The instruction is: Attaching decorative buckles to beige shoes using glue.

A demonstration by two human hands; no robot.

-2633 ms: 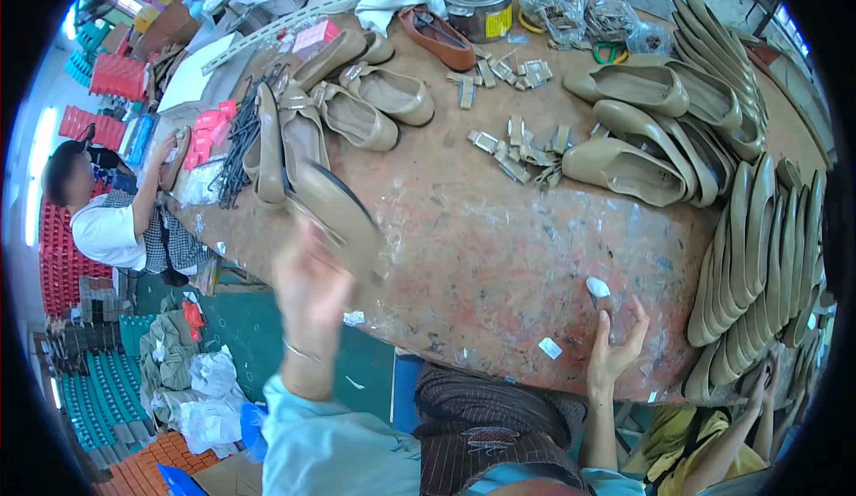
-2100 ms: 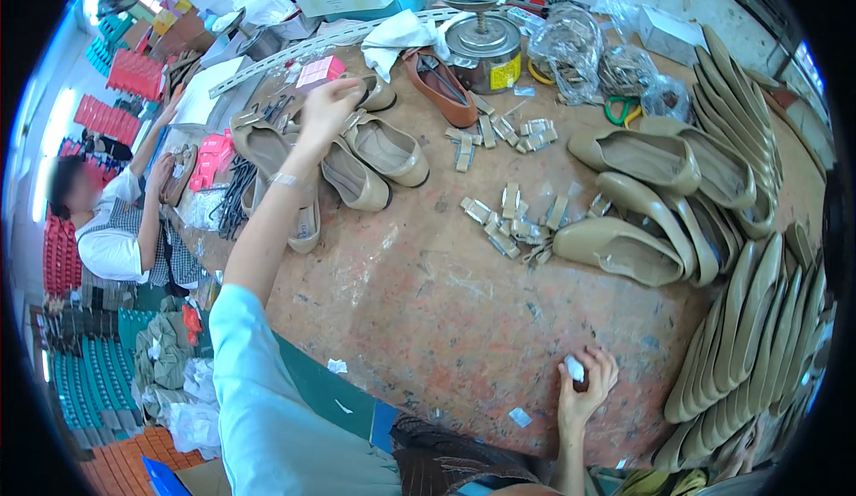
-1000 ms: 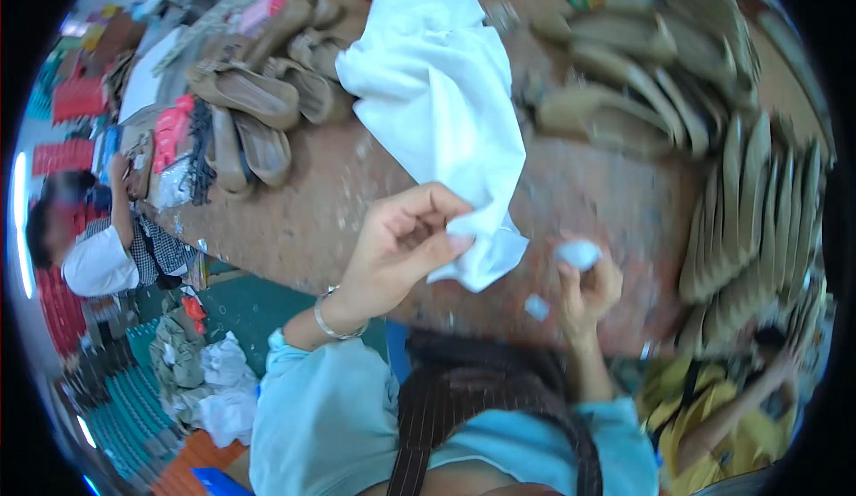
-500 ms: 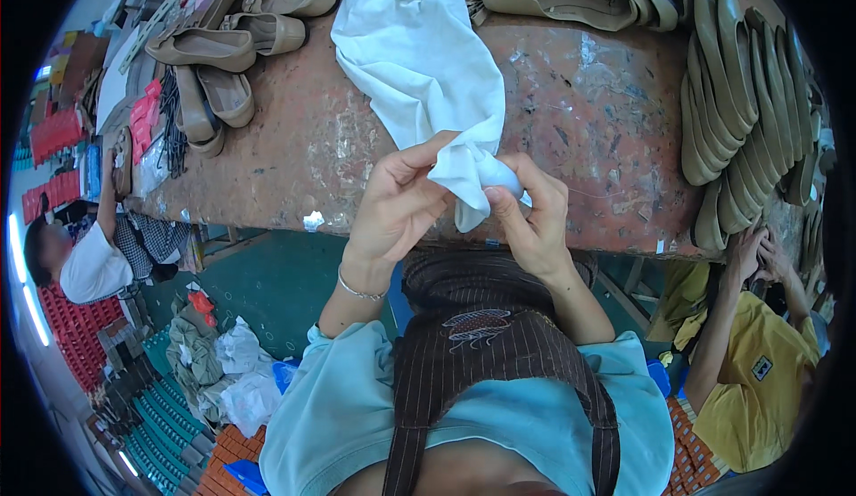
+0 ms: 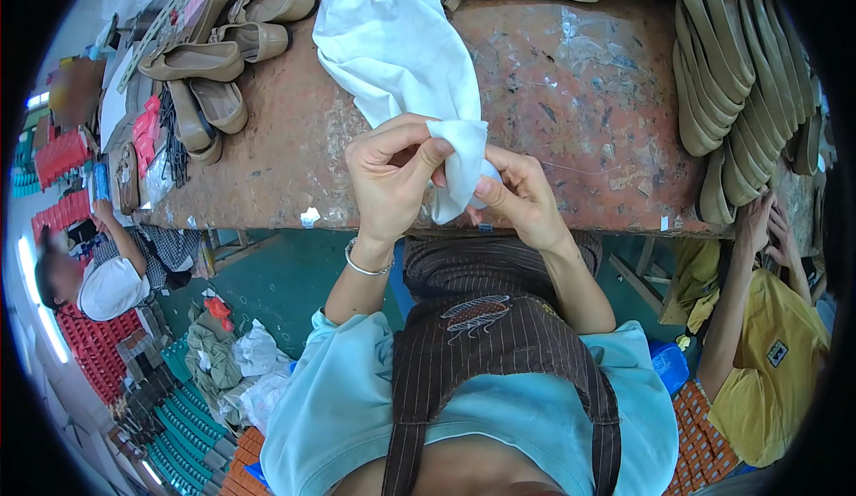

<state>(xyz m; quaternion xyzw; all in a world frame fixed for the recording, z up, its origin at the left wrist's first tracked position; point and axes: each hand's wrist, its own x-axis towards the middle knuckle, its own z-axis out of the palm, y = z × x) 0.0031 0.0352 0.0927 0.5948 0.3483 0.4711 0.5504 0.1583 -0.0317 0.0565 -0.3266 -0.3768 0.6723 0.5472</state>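
Observation:
A white cloth (image 5: 397, 45) lies on the worn reddish table (image 5: 571, 103), its near end lifted over the front edge. My left hand (image 5: 390, 175) pinches that near end with thumb and fingers. My right hand (image 5: 522, 197) presses against the same folded end from the right, with a small pale piece under the cloth at its fingertips. Both hands meet just above the table's front edge, in front of my striped apron.
Tan flat shoes (image 5: 218, 54) lie at the table's far left; a long row of them (image 5: 722, 95) stands on edge along the right. A person in white (image 5: 111, 286) sits at the left and one in yellow (image 5: 771, 353) at the right. Red crates are on the floor.
My left hand reached to the far side and pulled the white cloth to the front edge. My right hand lifted a small pale piece from the table. Both hands now meet at the cloth's end.

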